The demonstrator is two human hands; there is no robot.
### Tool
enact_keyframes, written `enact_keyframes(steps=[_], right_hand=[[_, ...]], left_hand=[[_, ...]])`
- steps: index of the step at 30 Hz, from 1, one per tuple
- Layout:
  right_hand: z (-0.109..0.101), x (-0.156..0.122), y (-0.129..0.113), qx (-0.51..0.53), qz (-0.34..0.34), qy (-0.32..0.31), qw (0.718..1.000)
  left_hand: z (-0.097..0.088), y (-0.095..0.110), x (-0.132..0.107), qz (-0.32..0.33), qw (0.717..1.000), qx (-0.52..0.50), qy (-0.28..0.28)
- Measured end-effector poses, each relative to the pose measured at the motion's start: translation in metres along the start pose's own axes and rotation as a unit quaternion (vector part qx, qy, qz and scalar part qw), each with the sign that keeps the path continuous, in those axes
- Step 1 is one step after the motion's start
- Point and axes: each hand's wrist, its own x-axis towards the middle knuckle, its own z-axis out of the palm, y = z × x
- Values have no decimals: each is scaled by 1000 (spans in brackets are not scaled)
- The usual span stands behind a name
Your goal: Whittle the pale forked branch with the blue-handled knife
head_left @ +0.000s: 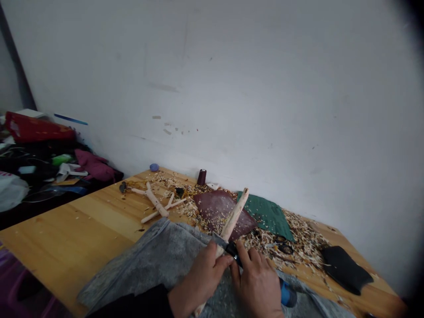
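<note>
A pale, peeled wooden stick (236, 216) slants up and away from me, its lower end showing below my wrists. My left hand (200, 276) is closed around its middle, with the thumb close to the blade. In my right hand (260, 280) is a knife (232, 250) with a black and blue handle, the blue end sticking out beside the palm. The blade lies across the stick just above my left hand. Under both hands spreads a grey cloth (149, 251), draped over the table edge. My fingers hide part of the handle.
The wooden table (79, 238) carries many wood shavings (308, 238), forked peeled branches (155, 201), a maroon sheet (212, 204), a green sheet (270, 214), scissors (285, 248), a dark thread spool (201, 177) and a black flat piece (346, 268). A wall stands behind; clutter (39, 150) lies left.
</note>
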Motion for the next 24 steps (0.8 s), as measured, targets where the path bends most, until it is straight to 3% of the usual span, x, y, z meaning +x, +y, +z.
enact_keyframes(steps=[3, 7, 11, 24], right_hand=[[1, 1, 3, 31, 2, 11, 999], [-2, 3, 5, 134, -8, -46, 990], [-7, 5, 2, 181, -8, -83, 980], [-4, 4, 4, 182, 7, -55, 982]], left_hand=[[-2, 1, 0, 56, 996, 52, 35], [-6, 2, -1, 115, 992, 43, -3], [-7, 4, -1, 119, 992, 23, -20], [-9, 9, -6, 110, 993, -18, -26]])
